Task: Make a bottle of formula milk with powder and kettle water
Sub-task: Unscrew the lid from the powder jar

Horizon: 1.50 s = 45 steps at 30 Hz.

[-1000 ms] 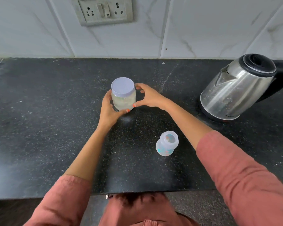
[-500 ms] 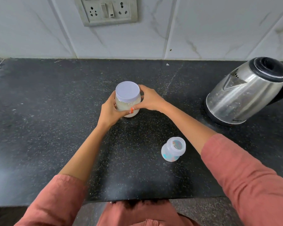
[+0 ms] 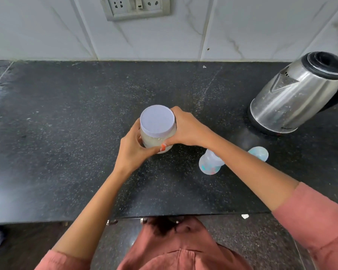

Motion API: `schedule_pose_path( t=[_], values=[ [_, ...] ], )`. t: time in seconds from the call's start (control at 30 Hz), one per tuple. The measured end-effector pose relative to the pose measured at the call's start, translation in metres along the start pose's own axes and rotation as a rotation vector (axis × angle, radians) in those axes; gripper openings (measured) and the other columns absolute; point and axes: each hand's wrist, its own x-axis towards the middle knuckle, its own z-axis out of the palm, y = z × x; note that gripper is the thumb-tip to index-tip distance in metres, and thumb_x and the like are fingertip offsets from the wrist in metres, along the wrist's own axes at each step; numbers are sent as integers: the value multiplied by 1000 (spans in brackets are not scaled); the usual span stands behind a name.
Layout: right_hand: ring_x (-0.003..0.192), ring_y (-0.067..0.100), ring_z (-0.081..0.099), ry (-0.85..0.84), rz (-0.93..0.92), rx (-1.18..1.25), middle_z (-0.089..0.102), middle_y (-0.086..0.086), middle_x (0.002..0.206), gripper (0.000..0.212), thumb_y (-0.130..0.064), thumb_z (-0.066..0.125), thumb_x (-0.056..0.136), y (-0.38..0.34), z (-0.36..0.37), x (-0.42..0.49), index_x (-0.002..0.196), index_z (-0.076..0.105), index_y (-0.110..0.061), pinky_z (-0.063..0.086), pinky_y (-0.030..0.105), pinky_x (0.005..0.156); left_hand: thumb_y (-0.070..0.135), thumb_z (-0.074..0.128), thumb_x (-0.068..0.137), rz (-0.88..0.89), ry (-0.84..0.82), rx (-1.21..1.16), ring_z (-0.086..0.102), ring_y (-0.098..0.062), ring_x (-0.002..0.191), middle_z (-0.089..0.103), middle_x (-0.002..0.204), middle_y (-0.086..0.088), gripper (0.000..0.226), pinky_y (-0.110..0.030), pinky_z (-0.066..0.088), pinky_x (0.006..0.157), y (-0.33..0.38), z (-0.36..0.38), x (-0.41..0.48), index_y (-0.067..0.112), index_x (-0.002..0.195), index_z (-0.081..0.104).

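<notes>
Upright, powder jar (image 3: 157, 129) gripped between left hand (image 3: 133, 151), right hand (image 3: 187, 129)

We see little of the side of the jar (image 3: 157, 121): the left hand (image 3: 133, 151) and the right hand (image 3: 185, 129) wrap it, and we cannot tell whether its base touches the surface (image 3: 67, 133). The right forearm (image 3: 242, 165) crosses the bottle (image 3: 208, 166), hiding its mouth, and covers part of the pale blue piece (image 3: 259, 153) beyond it, so we cannot tell what that piece is. The kettle (image 3: 292, 94) loses its handle at the right edge; the lettering on its base is too small to read. The socket plate (image 3: 137, 8) is cut off at the top.
</notes>
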Motion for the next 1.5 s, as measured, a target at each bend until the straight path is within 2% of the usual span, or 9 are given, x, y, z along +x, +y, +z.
schedule_pose_path(
  t=[0.2,0.43,0.63,0.8,0.97,1.07,1.2,1.33,1.5],
  values=[
    [121,22,45,-8,31,39,46,6,133,84,-18,83,62,-3,31,-28,130,34,-12,41,30,88,12,85,60,-47,-4,-4,52,12,96,49,108,32,88,4,37,76,-12,-4,-39,41,125,34],
    [121,22,46,-8,75,53,46,5,133,86,-20,84,60,4,57,-39,130,35,-14,44,40,96,12,86,59,-57,-18,-15,49,11,104,47,112,31,89,3,36,80,-28,0,-58,41,124,33],
    [123,20,44,-8,83,60,43,2,136,91,-22,83,60,6,60,-41,135,31,-17,42,41,99,14,86,59,-57,-64,-46,42,23,108,46,124,23,91,1,34,88,-33,2,-56,42,126,30],
    [124,20,42,-90,79,-12,40,0,138,100,-37,82,53,0,54,-39,137,30,-22,41,46,100,45,81,50,-75,-95,-87,39,12,120,40,135,10,91,-9,36,97,-31,5,-55,51,122,25],
    [133,21,31,-78,27,-57,26,1,148,93,-39,75,71,-14,37,-43,144,20,-18,34,40,106,46,79,43,-78,-79,-189,41,21,110,43,127,15,106,-1,36,86,-19,8,-49,25,135,28],
    [129,25,33,-23,-2,-230,31,3,144,88,-49,67,75,-31,39,-45,143,22,-15,34,37,99,36,83,44,-56,-82,-239,47,21,102,47,119,18,96,-1,41,76,-10,10,-47,27,127,35],
    [121,26,37,42,0,-434,40,6,133,89,-60,65,70,-43,48,-41,137,30,-11,39,35,88,41,75,46,-48,-45,-233,52,18,99,58,105,26,71,-2,42,73,-3,11,-48,42,109,42],
    [112,25,40,64,-29,-549,43,5,124,71,-52,66,73,-51,52,-37,126,40,-12,31,31,70,41,73,45,-80,-10,-186,54,15,97,59,104,28,69,-2,41,72,-6,13,-47,52,106,43],
    [106,26,43,41,-104,-631,45,7,118,65,-48,67,71,-53,45,-31,120,46,-12,29,32,66,47,70,41,-105,14,-139,53,18,95,58,104,23,71,-1,40,72,-10,13,-46,52,106,42]
  ],
)
